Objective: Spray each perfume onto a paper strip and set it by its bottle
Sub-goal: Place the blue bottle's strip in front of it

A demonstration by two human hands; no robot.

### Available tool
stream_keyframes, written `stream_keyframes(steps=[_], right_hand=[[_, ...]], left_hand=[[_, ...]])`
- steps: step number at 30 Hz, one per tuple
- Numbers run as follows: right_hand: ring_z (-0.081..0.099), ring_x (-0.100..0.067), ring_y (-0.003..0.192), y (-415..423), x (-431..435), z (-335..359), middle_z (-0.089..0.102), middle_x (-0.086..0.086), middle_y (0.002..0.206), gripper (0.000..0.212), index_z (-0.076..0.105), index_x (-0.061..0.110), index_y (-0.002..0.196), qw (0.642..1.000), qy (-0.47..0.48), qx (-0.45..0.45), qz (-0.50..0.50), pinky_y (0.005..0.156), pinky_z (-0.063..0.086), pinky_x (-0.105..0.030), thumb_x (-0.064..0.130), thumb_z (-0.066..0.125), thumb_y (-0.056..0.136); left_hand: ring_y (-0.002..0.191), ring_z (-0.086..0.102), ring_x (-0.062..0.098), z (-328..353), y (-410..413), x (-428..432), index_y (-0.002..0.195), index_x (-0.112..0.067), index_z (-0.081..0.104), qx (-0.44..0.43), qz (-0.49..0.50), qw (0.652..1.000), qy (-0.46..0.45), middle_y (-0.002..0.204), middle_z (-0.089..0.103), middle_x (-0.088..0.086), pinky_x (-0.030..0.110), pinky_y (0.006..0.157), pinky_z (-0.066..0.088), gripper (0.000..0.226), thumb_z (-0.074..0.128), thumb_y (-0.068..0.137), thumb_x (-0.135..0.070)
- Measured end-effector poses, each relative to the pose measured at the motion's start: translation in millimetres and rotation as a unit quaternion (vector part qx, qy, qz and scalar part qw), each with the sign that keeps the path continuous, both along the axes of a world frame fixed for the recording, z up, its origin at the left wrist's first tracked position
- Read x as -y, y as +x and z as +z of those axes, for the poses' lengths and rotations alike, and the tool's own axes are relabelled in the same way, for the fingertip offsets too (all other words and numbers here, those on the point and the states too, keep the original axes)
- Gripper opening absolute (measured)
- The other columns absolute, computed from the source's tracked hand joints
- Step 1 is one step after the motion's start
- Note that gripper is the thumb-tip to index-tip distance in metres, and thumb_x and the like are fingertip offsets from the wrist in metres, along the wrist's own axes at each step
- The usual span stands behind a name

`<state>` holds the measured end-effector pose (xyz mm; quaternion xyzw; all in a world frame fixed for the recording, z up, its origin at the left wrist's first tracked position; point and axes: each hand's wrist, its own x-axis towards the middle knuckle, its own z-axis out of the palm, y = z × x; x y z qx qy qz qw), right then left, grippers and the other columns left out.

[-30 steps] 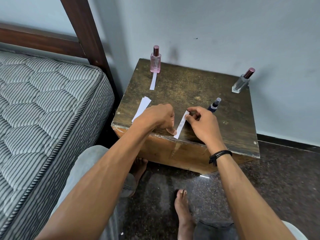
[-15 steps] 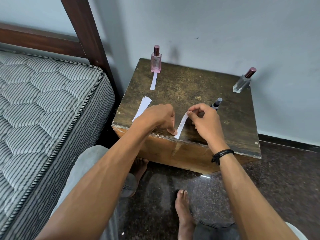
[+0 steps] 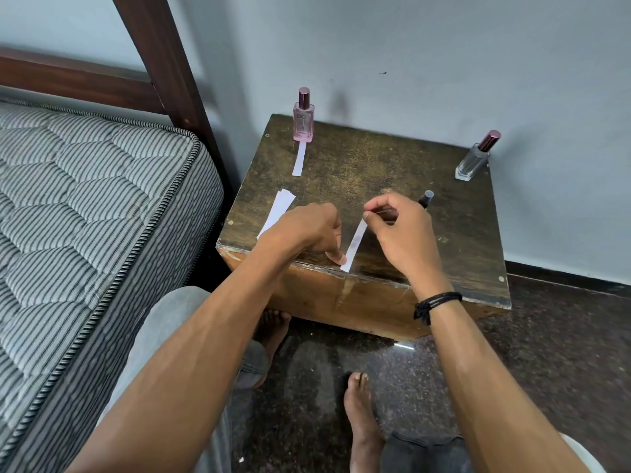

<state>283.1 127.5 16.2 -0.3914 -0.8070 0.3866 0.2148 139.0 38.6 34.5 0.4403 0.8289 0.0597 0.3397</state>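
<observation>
Strip [image 3: 354, 245] spans between left hand [image 3: 307, 230] and right hand [image 3: 399, 230].

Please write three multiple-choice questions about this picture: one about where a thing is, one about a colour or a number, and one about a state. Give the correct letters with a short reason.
1. Where does the flat paper strip lie?
A. in front of the pink bottle
B. on the mattress
C. on the floor

2. How many bottles stand on the wooden table?
A. one
B. three
C. five

3. What is the state of the strip between the hands?
A. crumpled
B. held at both ends
C. torn apart

Answers: 1 A, it lies just before the pink bottle. 2 B, pink, clear bottle and dark bottle. 3 B, left hand presses the near end, right hand pinches the far end.
</observation>
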Motion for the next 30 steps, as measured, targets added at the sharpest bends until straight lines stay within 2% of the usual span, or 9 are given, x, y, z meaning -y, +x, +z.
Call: stream_keyframes(steps=[2,4,6,8,14,17,21,26,30], right_hand=[[0.065,-0.003,0.099,0.0,-0.8,-8.9,0.069,0.007,0.111,0.018,0.072,0.021,0.115,0.999,0.02,0.042,0.009,0.081,0.048,-0.013,0.018,0.069,0.097],[0.063,-0.014,0.11,-0.5,-0.4,-17.4,0.065,0.002,0.123,0.028,0.069,0.016,0.126,0.995,0.052,0.084,0.024,0.093,0.054,-0.031,0.016,0.068,0.098],[0.06,-0.021,0.115,-1.9,0.7,-23.5,0.061,0.001,0.126,0.034,0.067,0.014,0.131,0.99,0.09,0.105,0.037,0.098,0.054,-0.043,0.013,0.067,0.097],[0.058,-0.024,0.113,-3.2,0.6,-26.2,0.06,0.001,0.124,0.035,0.067,0.014,0.131,0.987,0.108,0.109,0.048,0.097,0.053,-0.045,0.01,0.067,0.096],[0.06,-0.017,0.101,-3.7,0.5,-25.2,0.058,0.006,0.105,0.029,0.072,0.019,0.12,0.996,0.057,0.059,0.038,0.092,0.054,-0.038,0.005,0.068,0.095],[0.061,-0.008,0.09,-3.7,1.4,-21.6,0.062,0.007,0.103,0.018,0.074,0.02,0.111,0.999,0.038,0.029,0.024,0.083,0.052,-0.024,0.01,0.066,0.098],[0.061,0.003,0.09,-3.1,0.6,-13.7,0.068,0.007,0.103,0.012,0.076,0.02,0.103,1.0,0.018,-0.001,0.017,0.074,0.044,-0.004,0.013,0.068,0.097],[0.061,0.005,0.094,-2.1,0.6,0.2,0.069,0.013,0.101,0.011,0.076,0.021,0.1,0.999,0.01,-0.051,0.008,0.075,0.043,-0.003,0.014,0.069,0.097],[0.064,0.0,0.091,-1.3,-0.4,4.9,0.07,0.014,0.1,0.011,0.076,0.022,0.099,0.996,0.0,-0.085,0.007,0.078,0.049,-0.011,0.013,0.069,0.097]], left_hand=[[0.084,0.063,0.02,-0.1,0.1,0.4,0.085,-0.019,0.071,0.001,0.0,1.0,0.003,0.079,0.065,-0.007,0.031,0.074,0.047,0.029,0.091,0.07,-0.036],[0.084,0.064,0.02,-0.5,0.2,0.5,0.085,-0.019,0.072,-0.001,-0.004,1.0,0.005,0.08,0.066,-0.007,0.032,0.075,0.049,0.03,0.091,0.07,-0.036],[0.086,0.064,0.021,-0.6,0.4,0.5,0.085,-0.019,0.072,-0.005,-0.007,1.0,0.005,0.08,0.065,-0.007,0.033,0.077,0.051,0.03,0.091,0.07,-0.037],[0.087,0.065,0.022,-1.1,0.0,0.4,0.085,-0.019,0.071,-0.008,-0.01,1.0,0.006,0.079,0.065,-0.007,0.034,0.079,0.052,0.03,0.091,0.07,-0.037],[0.088,0.064,0.023,-1.5,-0.3,0.4,0.08,-0.022,0.068,-0.017,-0.011,1.0,0.011,0.077,0.062,-0.008,0.033,0.078,0.051,0.029,0.09,0.07,-0.038],[0.086,0.064,0.022,-2.2,-0.3,-0.2,0.079,-0.022,0.067,-0.015,-0.01,1.0,0.008,0.078,0.064,-0.008,0.033,0.077,0.05,0.03,0.09,0.07,-0.038],[0.086,0.065,0.021,-3.4,-1.5,-0.7,0.079,-0.022,0.067,-0.013,-0.011,1.0,0.007,0.078,0.065,-0.008,0.034,0.077,0.05,0.03,0.091,0.069,-0.038],[0.084,0.064,0.018,-3.3,-4.7,-1.3,0.082,-0.022,0.069,0.007,-0.004,1.0,0.013,0.081,0.067,-0.007,0.032,0.076,0.049,0.031,0.091,0.069,-0.039],[0.076,0.06,0.011,-1.7,-11.0,-1.4,0.086,-0.022,0.07,0.034,0.015,0.999,0.03,0.078,0.067,-0.008,0.03,0.072,0.047,0.029,0.091,0.071,-0.034]])
